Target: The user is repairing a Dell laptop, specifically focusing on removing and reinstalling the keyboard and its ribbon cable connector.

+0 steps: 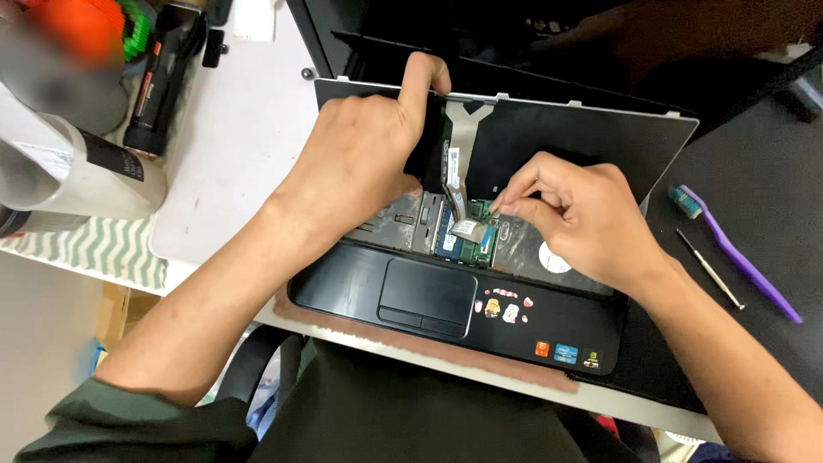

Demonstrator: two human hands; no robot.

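Electronics repair bench; opened laptop, screwdriver, purple brush, flashlight on worktable

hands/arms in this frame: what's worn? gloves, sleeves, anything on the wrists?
Both hands are bare: the left hand and right hand have no gloves, rings, watch or bands showing. Forearms are uncovered. A dark green sleeve ends near the left elbow; the right arm shows no sleeve in frame.

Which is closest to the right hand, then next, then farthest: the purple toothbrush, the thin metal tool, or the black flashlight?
From the right hand:
1. Thin metal tool, just to its right on the dark mat.
2. Purple toothbrush, right beyond the tool.
3. Black flashlight, far off at top left.
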